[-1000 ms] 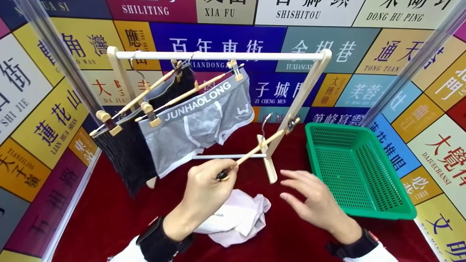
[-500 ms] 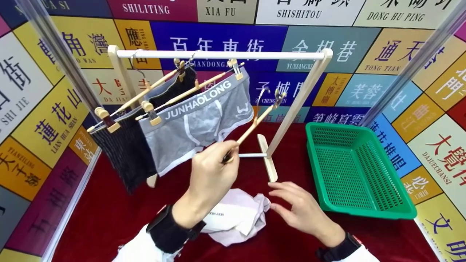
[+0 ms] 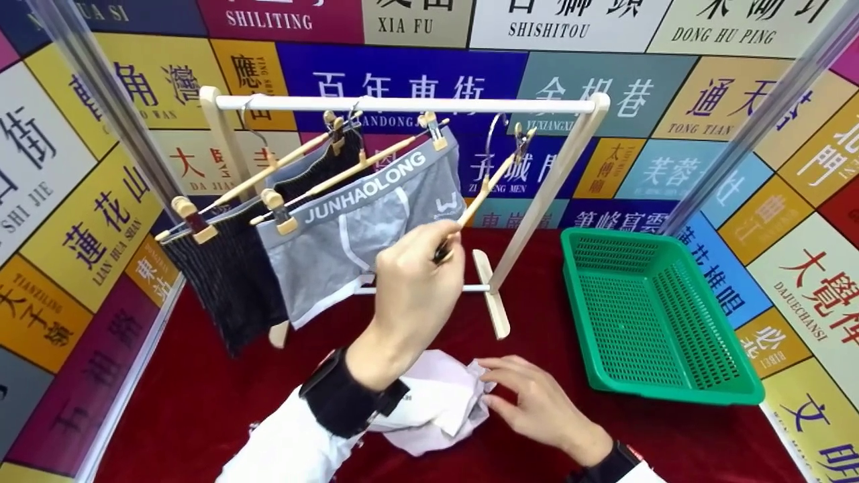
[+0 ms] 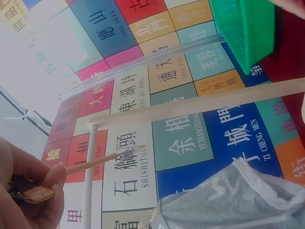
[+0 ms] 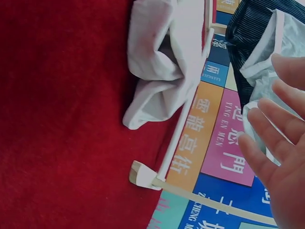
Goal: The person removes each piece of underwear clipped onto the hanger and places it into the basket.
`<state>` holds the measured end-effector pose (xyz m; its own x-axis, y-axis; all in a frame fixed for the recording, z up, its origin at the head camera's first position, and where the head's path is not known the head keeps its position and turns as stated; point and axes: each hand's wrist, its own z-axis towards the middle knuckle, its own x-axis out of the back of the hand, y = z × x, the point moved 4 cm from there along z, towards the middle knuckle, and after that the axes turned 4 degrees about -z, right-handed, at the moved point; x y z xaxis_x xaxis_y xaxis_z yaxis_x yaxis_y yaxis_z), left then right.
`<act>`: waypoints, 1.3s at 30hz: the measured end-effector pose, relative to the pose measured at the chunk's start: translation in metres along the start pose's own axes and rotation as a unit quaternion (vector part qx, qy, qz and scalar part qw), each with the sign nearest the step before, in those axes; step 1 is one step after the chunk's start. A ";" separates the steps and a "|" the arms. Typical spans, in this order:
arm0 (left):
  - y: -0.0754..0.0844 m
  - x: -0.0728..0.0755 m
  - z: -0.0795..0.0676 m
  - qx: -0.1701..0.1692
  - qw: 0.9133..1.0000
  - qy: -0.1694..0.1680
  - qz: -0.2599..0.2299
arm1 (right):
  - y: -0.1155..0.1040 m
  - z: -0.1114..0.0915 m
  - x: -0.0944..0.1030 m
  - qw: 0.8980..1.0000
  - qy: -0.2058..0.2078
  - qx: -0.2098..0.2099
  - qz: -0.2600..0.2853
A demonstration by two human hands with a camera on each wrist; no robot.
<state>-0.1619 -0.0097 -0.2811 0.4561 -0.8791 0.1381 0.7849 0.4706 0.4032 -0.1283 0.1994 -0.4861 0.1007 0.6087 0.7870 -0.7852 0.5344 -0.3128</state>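
My left hand [image 3: 419, 282] grips one end of a wooden clip hanger [image 3: 493, 178], near its clip. The hanger slants up to the right, its metal hook close below the rack's top rail; no garment hangs on it. In the left wrist view, the fingers of the left hand [image 4: 35, 195] curl round the clip end. My right hand [image 3: 537, 406] is low at the right edge of a crumpled pale pink and white garment [image 3: 436, 396] on the red cloth. In the right wrist view, the right hand [image 5: 286, 157] has extended fingers and holds nothing.
A wooden rack with a white top rail [image 3: 402, 103] stands ahead. Grey boxer briefs [image 3: 309, 261] and a dark striped garment [image 3: 221, 288] hang on clip hangers at its left. To the right sits a green plastic basket [image 3: 580, 329]. Printed panels form the walls.
My left hand has raised the hanger and moved it toward the rack's top rail. The right hand has moved down and left to the crumpled garment's edge.
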 end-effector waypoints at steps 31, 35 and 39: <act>-0.031 -0.037 0.020 0.078 0.996 -0.030 0.037 | 0.000 -0.011 -0.028 0.994 -0.074 -0.076 0.001; -0.034 -0.037 0.016 0.070 0.996 -0.025 0.042 | -0.001 -0.011 -0.035 0.993 -0.086 -0.075 -0.009; -0.039 -0.037 0.012 0.071 0.997 -0.022 0.038 | -0.005 -0.009 -0.044 0.994 -0.097 -0.051 -0.026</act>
<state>-0.2143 0.0033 -0.2909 0.4912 -0.8449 0.2117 0.6801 0.5238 0.5129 -0.1237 0.1754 -0.5237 0.0131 0.4598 0.8879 -0.7153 0.6248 -0.3130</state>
